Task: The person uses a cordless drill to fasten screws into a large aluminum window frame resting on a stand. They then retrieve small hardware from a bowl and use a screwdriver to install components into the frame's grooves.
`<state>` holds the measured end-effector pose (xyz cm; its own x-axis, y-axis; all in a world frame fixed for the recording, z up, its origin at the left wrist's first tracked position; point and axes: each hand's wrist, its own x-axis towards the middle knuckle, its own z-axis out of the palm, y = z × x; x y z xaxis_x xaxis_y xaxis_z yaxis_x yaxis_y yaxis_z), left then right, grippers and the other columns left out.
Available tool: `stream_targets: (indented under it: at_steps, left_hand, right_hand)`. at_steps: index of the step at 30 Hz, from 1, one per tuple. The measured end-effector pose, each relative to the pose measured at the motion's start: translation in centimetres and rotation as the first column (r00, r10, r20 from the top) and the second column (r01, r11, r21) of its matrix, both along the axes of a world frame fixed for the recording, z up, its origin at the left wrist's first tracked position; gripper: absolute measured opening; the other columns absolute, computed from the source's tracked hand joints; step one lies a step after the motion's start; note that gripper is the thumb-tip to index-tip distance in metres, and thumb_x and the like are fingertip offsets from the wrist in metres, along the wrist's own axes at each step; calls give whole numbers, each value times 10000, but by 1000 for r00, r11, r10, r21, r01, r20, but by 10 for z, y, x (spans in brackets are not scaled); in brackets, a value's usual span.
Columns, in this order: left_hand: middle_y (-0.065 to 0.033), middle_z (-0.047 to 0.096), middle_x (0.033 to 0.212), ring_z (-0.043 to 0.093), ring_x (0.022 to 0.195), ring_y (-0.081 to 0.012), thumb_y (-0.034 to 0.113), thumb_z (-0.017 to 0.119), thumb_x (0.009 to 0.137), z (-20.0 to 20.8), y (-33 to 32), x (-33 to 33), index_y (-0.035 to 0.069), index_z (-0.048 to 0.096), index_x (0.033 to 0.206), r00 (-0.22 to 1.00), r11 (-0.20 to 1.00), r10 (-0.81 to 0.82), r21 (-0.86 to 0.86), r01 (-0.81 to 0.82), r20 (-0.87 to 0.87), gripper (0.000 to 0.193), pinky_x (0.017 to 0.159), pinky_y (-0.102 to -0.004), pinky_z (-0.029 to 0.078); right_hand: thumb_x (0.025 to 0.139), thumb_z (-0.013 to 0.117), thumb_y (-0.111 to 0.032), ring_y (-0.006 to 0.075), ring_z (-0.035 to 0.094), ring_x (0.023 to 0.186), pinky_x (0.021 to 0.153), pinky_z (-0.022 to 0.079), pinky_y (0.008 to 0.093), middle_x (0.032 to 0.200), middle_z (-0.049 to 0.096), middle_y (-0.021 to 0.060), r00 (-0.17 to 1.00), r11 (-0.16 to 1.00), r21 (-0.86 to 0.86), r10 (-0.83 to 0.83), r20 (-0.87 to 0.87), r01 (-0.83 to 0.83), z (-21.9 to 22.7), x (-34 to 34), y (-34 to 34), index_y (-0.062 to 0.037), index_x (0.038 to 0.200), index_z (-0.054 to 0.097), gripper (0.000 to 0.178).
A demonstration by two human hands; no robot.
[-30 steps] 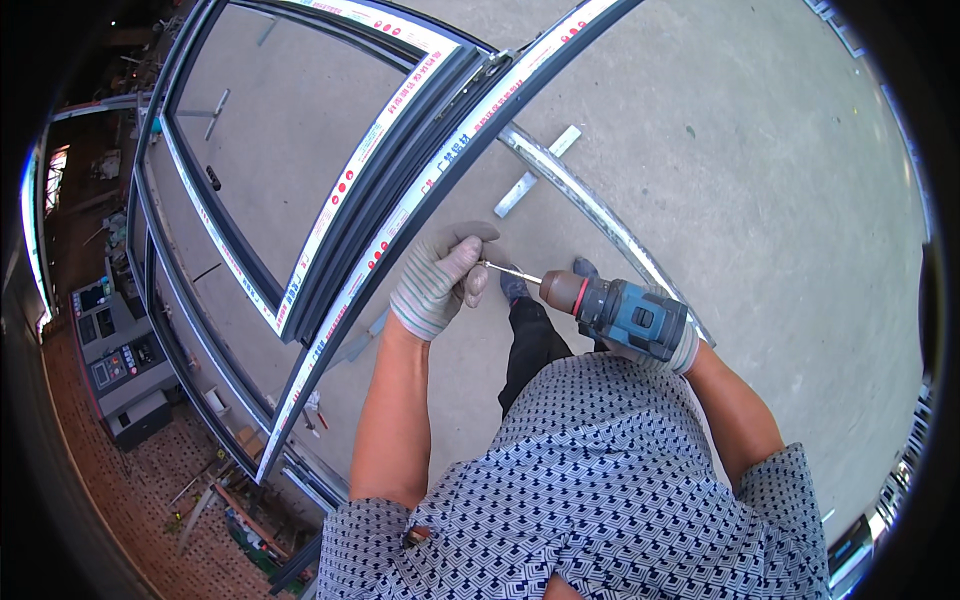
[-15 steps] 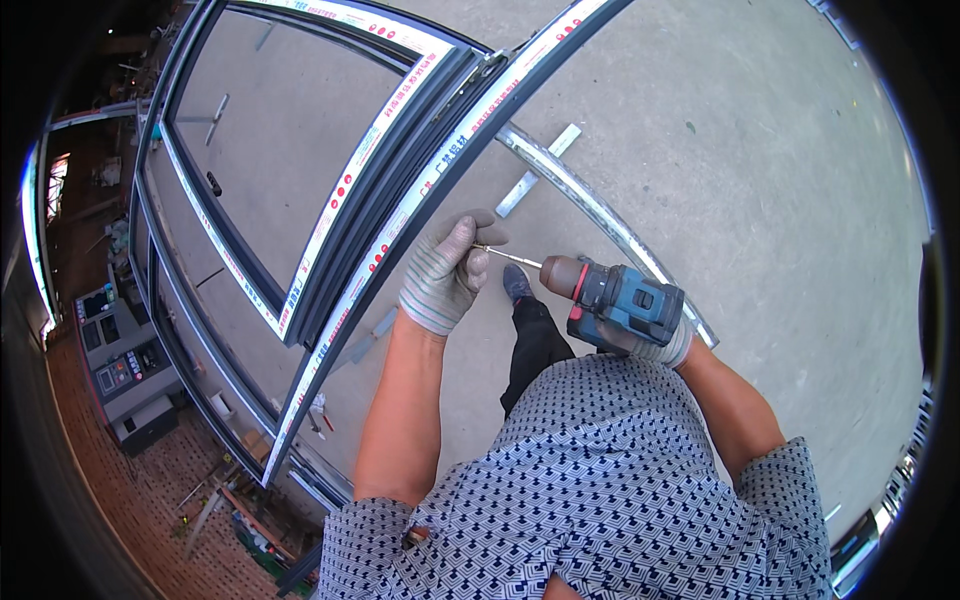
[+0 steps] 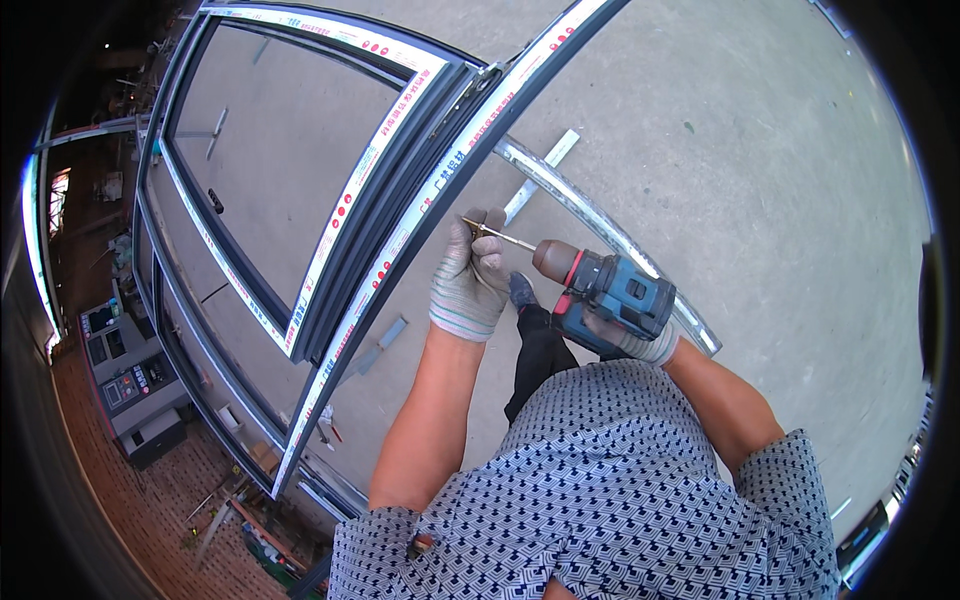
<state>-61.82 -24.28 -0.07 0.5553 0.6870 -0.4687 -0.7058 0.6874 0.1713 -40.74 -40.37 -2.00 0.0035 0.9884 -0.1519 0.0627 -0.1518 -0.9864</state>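
Note:
My right hand (image 3: 645,343), in a pale work glove, grips a blue-and-black cordless drill (image 3: 632,292) from below. The drill points left, with a long silver bit (image 3: 514,240) in its brown chuck (image 3: 556,261). My left hand (image 3: 468,290), in a grey striped glove, pinches a small brass-coloured screw (image 3: 471,224) at the bit's tip. Part of the screw hides behind the fingers. Just left of this hand runs the near rail of a large dark window frame (image 3: 392,262), covered with printed white protective film. The screw is apart from the rail.
A metal support bar (image 3: 610,232) reaches out from under the frame to the right, crossed by a pale flat strip (image 3: 543,174). A grey machine with a control panel (image 3: 135,380) stands at the left. Tools and scraps lie on brick paving (image 3: 190,490) at lower left.
My left hand has moved right, away from the frame rail, and its fingers have closed round the screw at the bit tip. The drill has shifted slightly left.

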Motion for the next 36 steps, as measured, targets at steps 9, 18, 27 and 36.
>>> stream_targets:
  at_steps: [9,18,27,36]
  left_hand:
    - [-68,667,988,563,685,-45,303,566,1052,8,10,5,43,639,1163,932,995,-68,44,90,-356,292,538,-176,511]
    - [-35,611,773,405,477,-49,281,526,1077,53,68,-32,26,628,1094,607,891,248,424,164,-755,276,391,-202,324]
    - [-10,562,712,407,542,-43,240,514,1083,55,152,-71,-25,662,1033,3,753,613,587,297,-790,308,474,-209,319]
    - [-2,551,692,419,544,-41,277,512,1085,55,158,-63,-11,665,1019,-106,772,609,557,306,-786,333,483,-210,330]
  right_hand:
    - [903,730,-161,168,649,992,878,550,325,1123,671,39,991,996,-2,-93,-93,93,-15,-12,25,-122,1252,638,363]
    - [892,704,-161,158,690,908,819,577,322,994,707,14,961,949,149,-277,-15,276,-31,-23,81,-142,1099,692,208]
    - [902,661,-205,191,663,814,789,561,347,871,670,14,961,960,148,-254,112,236,-40,-34,106,-133,964,665,95]
    - [919,688,-148,158,684,963,904,572,349,1045,718,45,980,981,-16,-195,-31,194,-28,-27,104,-73,1163,687,255]
